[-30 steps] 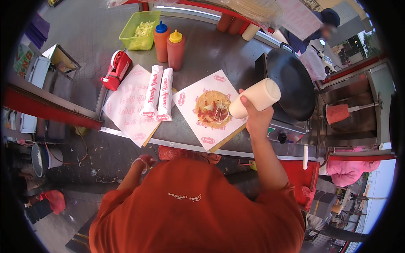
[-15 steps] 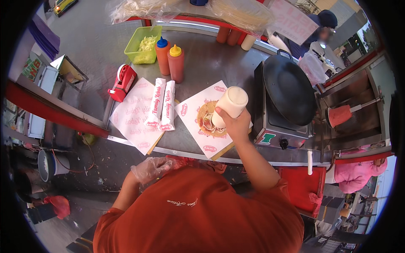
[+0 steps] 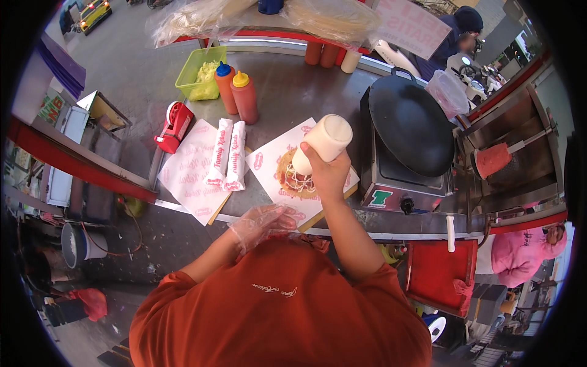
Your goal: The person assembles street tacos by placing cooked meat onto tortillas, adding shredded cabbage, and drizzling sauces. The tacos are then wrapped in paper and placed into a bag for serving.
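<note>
Since the earlier pictures, the right hand [image 3: 326, 173] has swung the white plastic squeeze bottle [image 3: 322, 143] in from beside the black round griddle pan [image 3: 411, 128] and tipped it nozzle-down over the open flatbread with filling [image 3: 295, 178]. That flatbread lies on a printed white paper sheet [image 3: 269, 164] on the grey metal surface [image 3: 293, 92], with thin white lines of sauce across it. The right hand is closed around the bottle. The left hand [image 3: 262, 222], in a clear plastic glove, rests loosely curled at the near edge of the surface, holding nothing. Two paper-wrapped rolls [image 3: 227, 154] lie just left of the sheet. Judged from here, a hard squeeze could flood the filling — or the sauce could run onto the paper. With nothing pinning the paper, it may slide.
</note>
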`<state>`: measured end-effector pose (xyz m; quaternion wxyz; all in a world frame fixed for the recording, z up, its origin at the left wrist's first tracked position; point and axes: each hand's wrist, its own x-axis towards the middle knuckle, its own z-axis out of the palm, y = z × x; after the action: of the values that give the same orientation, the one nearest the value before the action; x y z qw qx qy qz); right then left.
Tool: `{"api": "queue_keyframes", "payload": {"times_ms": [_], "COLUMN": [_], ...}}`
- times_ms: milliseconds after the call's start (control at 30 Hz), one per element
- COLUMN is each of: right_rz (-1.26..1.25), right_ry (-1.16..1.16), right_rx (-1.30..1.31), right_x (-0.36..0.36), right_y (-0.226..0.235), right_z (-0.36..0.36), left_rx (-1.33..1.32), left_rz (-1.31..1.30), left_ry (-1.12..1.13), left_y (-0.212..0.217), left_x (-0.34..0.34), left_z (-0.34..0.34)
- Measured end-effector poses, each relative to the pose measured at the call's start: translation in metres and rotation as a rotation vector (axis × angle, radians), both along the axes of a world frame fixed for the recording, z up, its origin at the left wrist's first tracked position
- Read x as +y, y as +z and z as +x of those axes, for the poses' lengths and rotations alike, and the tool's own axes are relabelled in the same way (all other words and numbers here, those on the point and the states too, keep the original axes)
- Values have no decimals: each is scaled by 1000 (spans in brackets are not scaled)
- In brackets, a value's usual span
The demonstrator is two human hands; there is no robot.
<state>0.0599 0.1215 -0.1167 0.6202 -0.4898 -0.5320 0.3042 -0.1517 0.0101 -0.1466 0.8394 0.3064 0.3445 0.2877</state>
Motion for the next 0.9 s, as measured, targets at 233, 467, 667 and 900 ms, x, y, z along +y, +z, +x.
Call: {"api": "queue_keyframes", "payload": {"times_ms": [233,467,667,900], "right_rz": [-89,31,-100,-4], "right_ry": [-43,447,77,-146], "right_rx": [127,-357,-134,-312], "right_x": [-20,-83,103,194], "right_y": [-13,-15,-25,-68], "right_z": [23,-45,-64,-58], "left_rx": [-260,-117,892,1289], "left_rz": [-400,161,1315,1422], "left_ry": [58,80,776,806], "left_y": [-13,24,76,31], "left_x": [25,102,185,240], "left_z": [41,2,4,-39]}}
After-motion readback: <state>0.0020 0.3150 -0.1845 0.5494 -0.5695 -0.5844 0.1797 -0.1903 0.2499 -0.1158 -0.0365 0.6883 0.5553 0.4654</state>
